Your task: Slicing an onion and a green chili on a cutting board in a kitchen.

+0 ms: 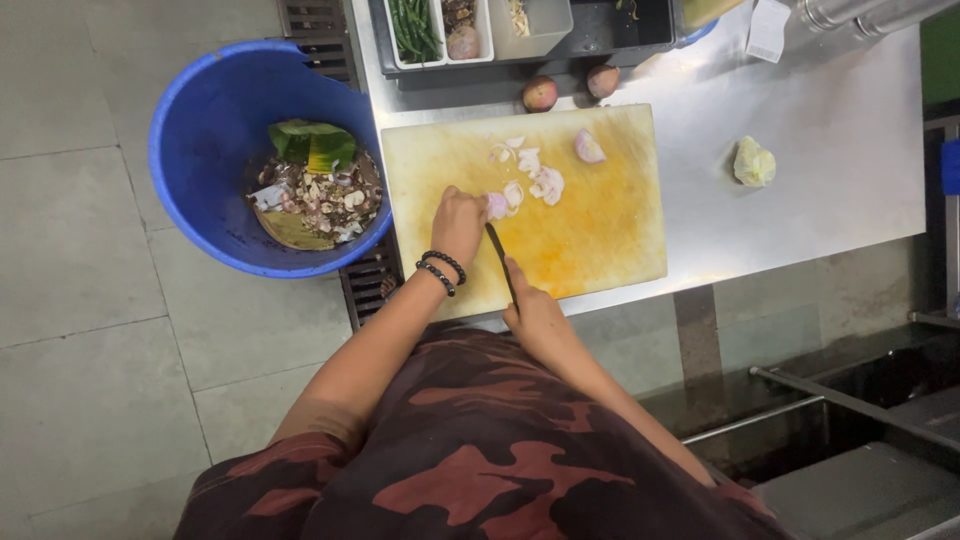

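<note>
While hands (495, 255) slice centrally, cutting board (600, 230) margins lie bare.

I count two whole shallots (540, 93) above one yellow cutting board (600, 220), one knife (500, 260), one blue bin (200, 130).

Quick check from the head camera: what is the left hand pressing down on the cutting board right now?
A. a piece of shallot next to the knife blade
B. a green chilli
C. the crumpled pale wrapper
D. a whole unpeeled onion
A: the left hand pins a pinkish shallot piece on the yellow cutting board, right beside the knife held by the right hand.
</note>
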